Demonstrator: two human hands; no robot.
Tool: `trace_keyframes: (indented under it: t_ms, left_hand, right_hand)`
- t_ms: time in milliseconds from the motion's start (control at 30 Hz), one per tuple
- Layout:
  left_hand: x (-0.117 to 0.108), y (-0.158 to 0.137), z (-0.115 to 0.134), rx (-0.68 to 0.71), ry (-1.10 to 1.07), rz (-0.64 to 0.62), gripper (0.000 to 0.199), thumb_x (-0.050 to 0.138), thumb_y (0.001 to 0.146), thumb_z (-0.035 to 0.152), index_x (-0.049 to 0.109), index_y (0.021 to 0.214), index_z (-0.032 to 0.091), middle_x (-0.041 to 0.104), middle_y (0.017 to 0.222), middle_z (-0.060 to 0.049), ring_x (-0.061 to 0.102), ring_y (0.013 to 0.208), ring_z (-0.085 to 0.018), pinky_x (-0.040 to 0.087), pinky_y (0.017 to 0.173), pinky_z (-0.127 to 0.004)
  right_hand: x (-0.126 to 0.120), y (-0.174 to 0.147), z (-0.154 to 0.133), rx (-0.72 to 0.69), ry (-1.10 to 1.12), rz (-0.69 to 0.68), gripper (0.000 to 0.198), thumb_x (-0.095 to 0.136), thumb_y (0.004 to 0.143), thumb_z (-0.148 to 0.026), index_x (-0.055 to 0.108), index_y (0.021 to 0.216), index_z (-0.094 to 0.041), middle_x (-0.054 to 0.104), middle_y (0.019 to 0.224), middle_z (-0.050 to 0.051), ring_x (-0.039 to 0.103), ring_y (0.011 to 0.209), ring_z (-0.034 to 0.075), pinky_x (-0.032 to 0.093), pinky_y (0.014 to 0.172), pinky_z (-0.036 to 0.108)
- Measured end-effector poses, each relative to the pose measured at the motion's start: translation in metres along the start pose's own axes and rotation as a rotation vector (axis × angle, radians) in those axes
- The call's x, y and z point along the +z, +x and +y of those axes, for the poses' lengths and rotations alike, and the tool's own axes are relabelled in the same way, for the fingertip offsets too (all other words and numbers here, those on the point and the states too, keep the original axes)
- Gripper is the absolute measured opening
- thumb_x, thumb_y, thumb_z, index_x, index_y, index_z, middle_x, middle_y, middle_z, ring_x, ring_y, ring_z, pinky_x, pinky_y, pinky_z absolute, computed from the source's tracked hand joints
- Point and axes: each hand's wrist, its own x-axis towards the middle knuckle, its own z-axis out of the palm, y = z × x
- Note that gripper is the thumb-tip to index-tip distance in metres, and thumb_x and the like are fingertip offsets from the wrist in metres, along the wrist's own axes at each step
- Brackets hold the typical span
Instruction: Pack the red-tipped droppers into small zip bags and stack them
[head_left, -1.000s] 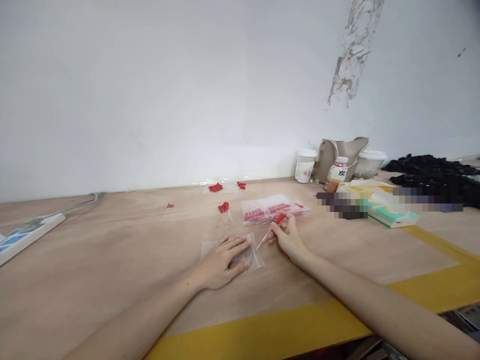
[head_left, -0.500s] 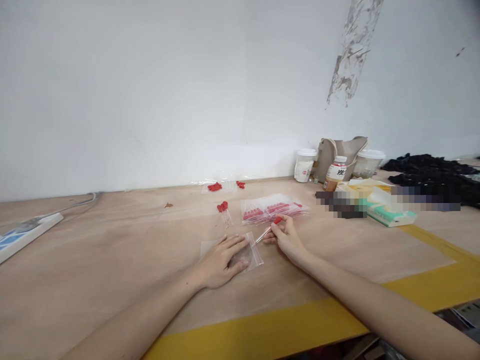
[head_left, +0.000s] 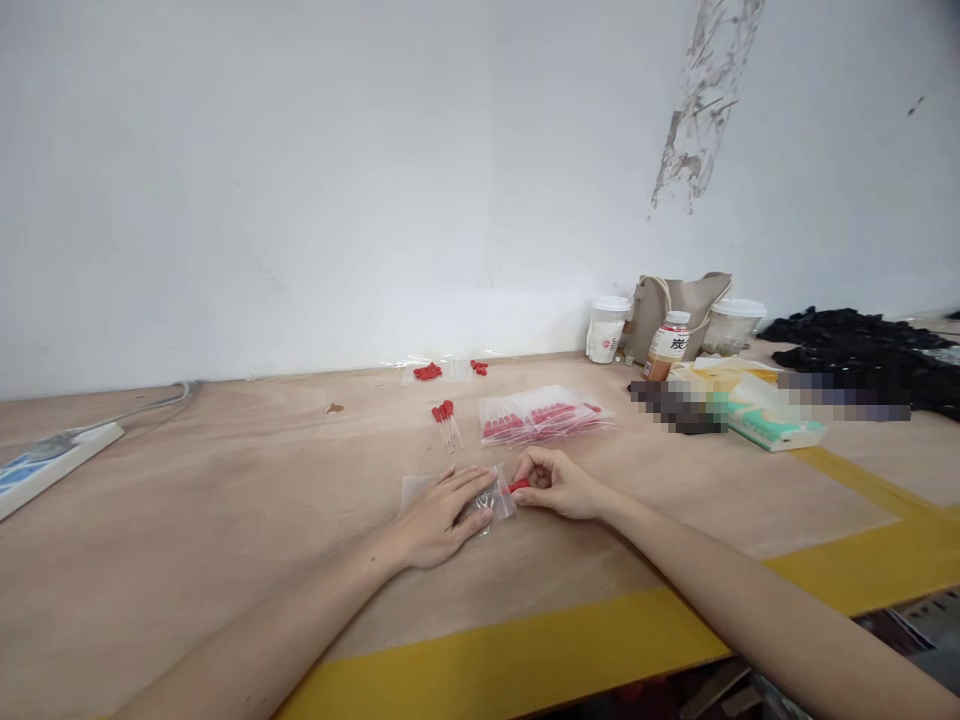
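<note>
My left hand (head_left: pixel 439 522) lies flat on a clear zip bag (head_left: pixel 505 500), fingers stretched out and thumb apart, holding it down on the table. The fingers of my right hand (head_left: pixel 562 485) pinch the red end of a dropper (head_left: pixel 519 485) at the bag's right, open end. Its clear tube reaches into the bag, and part of it shows between my left thumb and fingers. Behind my hands lie a few loose red-topped droppers (head_left: pixel 448 412). To their right is a pile of clear bags (head_left: pixel 547 418) holding several red-ended droppers.
Against the wall lie red pieces (head_left: pixel 427 371) on clear plastic. At the back right stand a lidded cup (head_left: pixel 606 330), a bottle (head_left: pixel 667 345) and a grey bag (head_left: pixel 688 300). A tissue pack (head_left: pixel 776 420) lies nearer. A power strip (head_left: pixel 60 468) is at the left.
My right hand has moved left and down to the bag's mouth. The dropper's clear tube has slid into the bag; my left hand has stayed nearly in place.
</note>
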Motion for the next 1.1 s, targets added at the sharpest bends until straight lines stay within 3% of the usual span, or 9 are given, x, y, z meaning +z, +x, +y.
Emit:
trace_keyframes:
  t_ms: [67,200,433,567,733,867,1000,1100]
  left_hand:
    - [-0.001,0.001,0.001,0.015,-0.012,0.008,0.046,0.029,0.091,0.043,0.026,0.133,0.025,0.032,0.137,-0.001,0.026,0.126,-0.02,0.019,0.105,-0.041]
    - [-0.001,0.002,0.004,0.058,-0.033,0.031,0.042,0.031,0.092,0.038,0.03,0.131,0.024,0.037,0.134,-0.003,0.032,0.123,-0.019,0.024,0.103,-0.039]
    - [-0.011,-0.007,-0.004,0.032,-0.001,0.094,0.042,0.037,0.089,0.041,0.038,0.127,0.023,0.043,0.128,-0.005,0.04,0.116,-0.021,0.034,0.097,-0.036]
    - [-0.021,-0.025,-0.015,0.067,-0.017,0.007,0.041,0.041,0.088,0.039,0.041,0.126,0.025,0.043,0.129,-0.004,0.04,0.117,-0.02,0.033,0.098,-0.036]
    - [-0.02,-0.037,-0.019,-0.001,-0.081,0.024,0.038,0.038,0.089,0.037,0.041,0.126,0.026,0.046,0.127,-0.003,0.04,0.117,-0.02,0.032,0.1,-0.038]
    - [-0.018,-0.036,-0.019,0.026,-0.105,0.034,0.034,0.038,0.09,0.033,0.046,0.122,0.026,0.047,0.126,-0.002,0.04,0.117,-0.019,0.031,0.101,-0.038]
    - [-0.018,-0.036,-0.019,0.028,-0.081,0.048,0.034,0.038,0.089,0.033,0.048,0.121,0.026,0.047,0.126,-0.003,0.041,0.117,-0.019,0.033,0.099,-0.039]
    - [-0.019,-0.037,-0.018,0.012,-0.052,0.046,0.035,0.036,0.09,0.035,0.045,0.123,0.026,0.047,0.126,-0.003,0.039,0.119,-0.019,0.032,0.1,-0.038]
  right_hand:
    - [0.007,0.002,0.0,0.034,0.158,-0.072,0.032,0.066,0.063,-0.041,0.045,0.069,-0.017,0.057,0.076,-0.001,0.052,0.058,0.007,0.041,0.053,0.021]
    - [0.013,0.005,-0.002,0.137,0.294,-0.157,0.036,0.063,0.066,-0.045,0.04,0.075,-0.019,0.059,0.067,-0.003,0.057,0.055,0.009,0.045,0.052,0.023]
    - [0.007,0.006,0.001,0.164,0.353,-0.118,0.034,0.071,0.059,-0.037,0.047,0.072,-0.016,0.059,0.062,-0.004,0.056,0.055,0.008,0.046,0.058,0.024]
    - [0.003,0.008,0.005,0.163,0.249,-0.054,0.031,0.072,0.055,-0.039,0.058,0.068,-0.013,0.057,0.057,-0.003,0.05,0.051,0.007,0.042,0.054,0.022]
    - [0.001,0.009,0.0,0.094,-0.052,-0.101,0.031,0.058,0.069,-0.042,0.068,0.076,-0.014,0.055,0.055,-0.003,0.041,0.047,0.006,0.033,0.045,0.017]
    - [-0.002,0.004,-0.003,0.136,0.06,-0.182,0.031,0.061,0.068,-0.037,0.064,0.09,-0.015,0.062,0.069,-0.001,0.047,0.054,0.006,0.036,0.049,0.017]
    - [-0.006,0.001,0.0,0.218,0.06,-0.127,0.032,0.063,0.065,-0.037,0.062,0.089,-0.015,0.063,0.068,0.0,0.046,0.047,0.006,0.033,0.042,0.017]
    - [-0.011,0.008,-0.002,0.19,-0.145,-0.009,0.022,0.059,0.067,-0.036,0.062,0.073,-0.015,0.061,0.059,0.0,0.048,0.046,0.008,0.034,0.043,0.019]
